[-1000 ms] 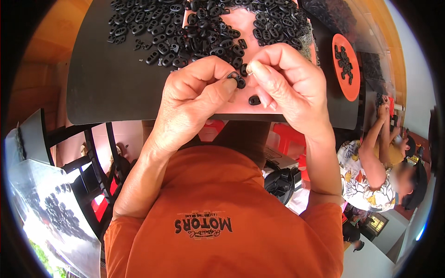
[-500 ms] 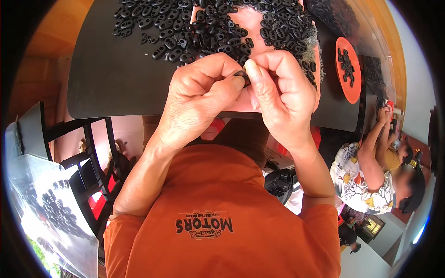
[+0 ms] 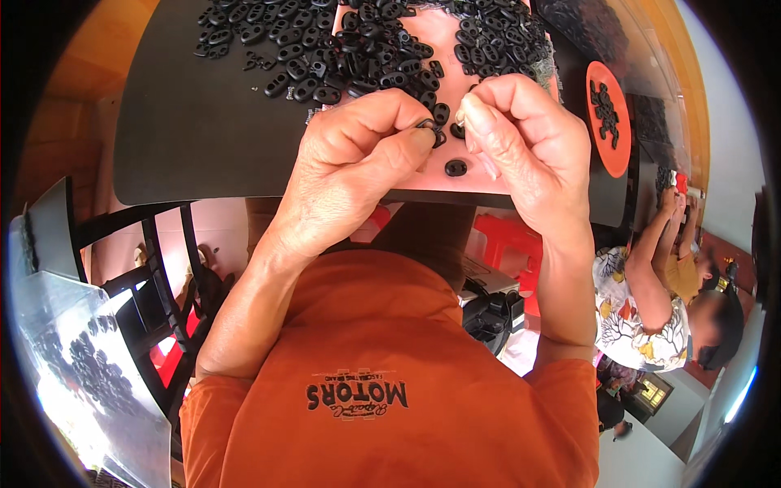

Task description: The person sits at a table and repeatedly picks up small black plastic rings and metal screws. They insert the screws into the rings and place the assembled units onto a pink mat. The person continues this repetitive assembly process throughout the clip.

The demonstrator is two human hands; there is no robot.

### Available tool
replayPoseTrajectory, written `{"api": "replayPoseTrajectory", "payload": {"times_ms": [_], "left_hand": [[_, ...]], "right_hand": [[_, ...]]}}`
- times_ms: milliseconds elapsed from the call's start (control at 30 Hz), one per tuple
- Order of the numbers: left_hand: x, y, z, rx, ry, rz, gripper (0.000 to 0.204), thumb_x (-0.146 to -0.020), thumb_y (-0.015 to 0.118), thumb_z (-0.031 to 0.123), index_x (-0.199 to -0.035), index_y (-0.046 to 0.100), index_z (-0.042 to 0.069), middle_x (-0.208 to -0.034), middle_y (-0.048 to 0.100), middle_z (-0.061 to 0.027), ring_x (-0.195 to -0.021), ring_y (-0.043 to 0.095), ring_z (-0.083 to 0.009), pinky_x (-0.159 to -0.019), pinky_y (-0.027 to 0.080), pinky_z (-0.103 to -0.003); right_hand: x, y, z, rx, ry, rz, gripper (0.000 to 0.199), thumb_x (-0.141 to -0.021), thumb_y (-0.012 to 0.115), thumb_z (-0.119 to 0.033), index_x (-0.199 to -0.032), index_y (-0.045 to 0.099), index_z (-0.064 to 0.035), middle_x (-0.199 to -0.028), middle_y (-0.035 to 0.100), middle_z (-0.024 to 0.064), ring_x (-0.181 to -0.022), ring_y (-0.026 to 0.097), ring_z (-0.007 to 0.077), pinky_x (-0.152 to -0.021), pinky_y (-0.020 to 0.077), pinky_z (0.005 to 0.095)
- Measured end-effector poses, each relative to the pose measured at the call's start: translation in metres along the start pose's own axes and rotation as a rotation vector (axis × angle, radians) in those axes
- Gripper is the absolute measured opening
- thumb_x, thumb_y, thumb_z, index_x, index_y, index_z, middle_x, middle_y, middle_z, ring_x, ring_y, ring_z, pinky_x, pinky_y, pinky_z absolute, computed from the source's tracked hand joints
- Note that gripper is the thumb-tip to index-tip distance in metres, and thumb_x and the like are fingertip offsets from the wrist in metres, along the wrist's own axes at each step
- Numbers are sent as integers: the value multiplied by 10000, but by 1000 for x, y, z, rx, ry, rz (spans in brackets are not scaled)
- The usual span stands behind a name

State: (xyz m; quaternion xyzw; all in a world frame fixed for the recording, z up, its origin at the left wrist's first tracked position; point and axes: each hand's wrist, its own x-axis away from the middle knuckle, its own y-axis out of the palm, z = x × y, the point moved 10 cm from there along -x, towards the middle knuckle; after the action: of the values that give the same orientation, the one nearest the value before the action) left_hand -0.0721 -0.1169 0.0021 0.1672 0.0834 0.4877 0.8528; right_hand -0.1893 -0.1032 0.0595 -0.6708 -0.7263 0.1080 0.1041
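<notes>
My left hand (image 3: 354, 154) is closed, thumb against the bent forefinger, pinching a small black cord lock (image 3: 438, 134) at its fingertips. Just to the right, my right hand (image 3: 533, 146) is closed in a pinch too. A tiny pale bit shows at its fingertips, too small to name. Between the hands, a black two-hole cord lock (image 3: 455, 167) lies on the pink board (image 3: 431, 31). Beyond them spreads a heap of similar black cord locks (image 3: 378, 53), partly on the board and partly on the dark table (image 3: 187, 122).
Small silvery pieces (image 3: 543, 69) lie by the board's right side. An orange-red plate (image 3: 622, 146) with black parts sits at the table's right. A dark chair frame (image 3: 150, 236) stands at left, a red stool (image 3: 512, 244) below the table. Another person (image 3: 643, 309) is at right.
My hands have drawn apart, the right one moving to the right. The cord lock on the board between them has come into view, and more of the red stool shows.
</notes>
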Motion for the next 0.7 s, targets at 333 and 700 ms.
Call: {"api": "replayPoseTrajectory", "payload": {"times_ms": [333, 700], "left_hand": [[1, 4, -1, -19, -5, -88, 80, -939, 562, 82, -942, 611, 18, -748, 539, 37, -592, 404, -14, -509, 320, -179], [-1, 7, 1, -104, 64, -41, 120, -957, 535, 88, -864, 570, 19, -649, 456, 60, -593, 382, -16, -503, 324, -200]], "right_hand": [[-5, 10, -4, 48, -97, -22, 120, -919, 622, -101, -865, 583, 0, -680, 517, -6, -608, 448, 36, -524, 377, 211], [-2, 10, 1, 117, -118, 49, 162, -903, 629, -79, -796, 527, -14, -609, 474, 27, -554, 420, 82, -501, 366, 254]]}}
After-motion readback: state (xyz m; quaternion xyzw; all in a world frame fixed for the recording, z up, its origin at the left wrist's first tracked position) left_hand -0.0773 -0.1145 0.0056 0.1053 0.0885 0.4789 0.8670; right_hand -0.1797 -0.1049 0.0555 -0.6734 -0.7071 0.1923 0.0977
